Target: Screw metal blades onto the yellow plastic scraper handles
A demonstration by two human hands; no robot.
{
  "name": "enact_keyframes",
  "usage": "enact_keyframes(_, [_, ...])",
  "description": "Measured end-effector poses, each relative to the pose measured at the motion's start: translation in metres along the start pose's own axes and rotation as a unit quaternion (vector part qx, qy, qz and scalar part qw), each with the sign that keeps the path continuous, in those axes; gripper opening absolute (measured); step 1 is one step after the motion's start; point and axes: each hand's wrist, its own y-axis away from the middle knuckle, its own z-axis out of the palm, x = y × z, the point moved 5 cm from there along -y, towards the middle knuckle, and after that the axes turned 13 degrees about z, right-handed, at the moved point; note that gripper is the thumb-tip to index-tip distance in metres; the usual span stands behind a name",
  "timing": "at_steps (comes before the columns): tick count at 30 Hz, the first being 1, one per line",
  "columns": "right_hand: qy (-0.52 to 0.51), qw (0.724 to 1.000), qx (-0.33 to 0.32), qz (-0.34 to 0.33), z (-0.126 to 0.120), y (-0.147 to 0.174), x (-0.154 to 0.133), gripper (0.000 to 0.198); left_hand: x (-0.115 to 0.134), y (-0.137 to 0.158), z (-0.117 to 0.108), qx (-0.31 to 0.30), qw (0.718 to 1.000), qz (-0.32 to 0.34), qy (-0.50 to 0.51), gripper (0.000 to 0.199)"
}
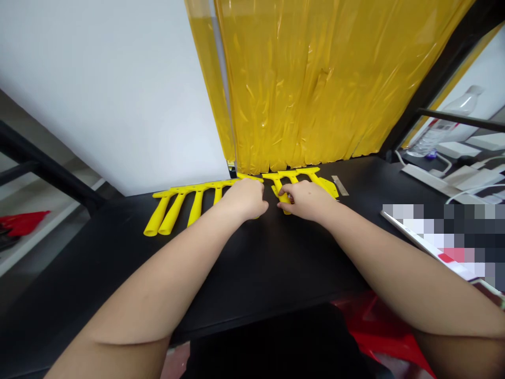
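Several yellow T-shaped squeegees lie in a row along the back of a black tabletop (268, 268). On the left side, a yellow squeegee (171, 213) has its hollow handle pointing toward me. My left hand (246, 199) is closed around the handle of another one, whose crosspiece (249, 177) shows just beyond the knuckles. Fingers of my right hand (307, 199) curl round the handle of a squeegee (277, 185) in the right group. Beside that hand lies a flat yellow piece (329, 187), partly covered, and a small greyish strip (340, 186).
Yellow plastic film (315, 95) hangs behind the table, with a white panel (118, 95) to its left. At right stand a clear bottle (430, 134), white power strips (442, 181) with cables, and a blurred-out device (445, 252). Black frame posts (63, 184) flank the table.
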Motion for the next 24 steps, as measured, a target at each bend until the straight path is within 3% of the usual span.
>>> enact_keyframes(4, [-0.003,1.000,-0.005,0.000,-0.001,0.001,-0.001,0.037,0.000,0.021,-0.017,-0.021,0.999,-0.009,-0.023,0.014])
enact_keyframes(7, [-0.005,1.000,-0.012,-0.002,-0.002,0.002,-0.001,0.038,-0.001,0.045,-0.015,0.007,0.999,-0.002,-0.038,0.010])
enact_keyframes(14, [0.000,1.000,-0.024,-0.008,-0.007,0.006,-0.001,0.046,0.012,0.151,0.014,0.022,0.999,0.026,0.023,0.029])
enact_keyframes(18, [-0.001,0.999,-0.026,-0.021,-0.012,0.008,0.003,0.064,0.014,0.210,0.038,0.037,0.995,0.000,0.089,0.034])
enact_keyframes(24, [0.025,0.998,-0.058,-0.018,-0.007,0.008,0.006,0.074,-0.004,0.250,0.063,0.071,0.988,-0.063,0.121,0.037])
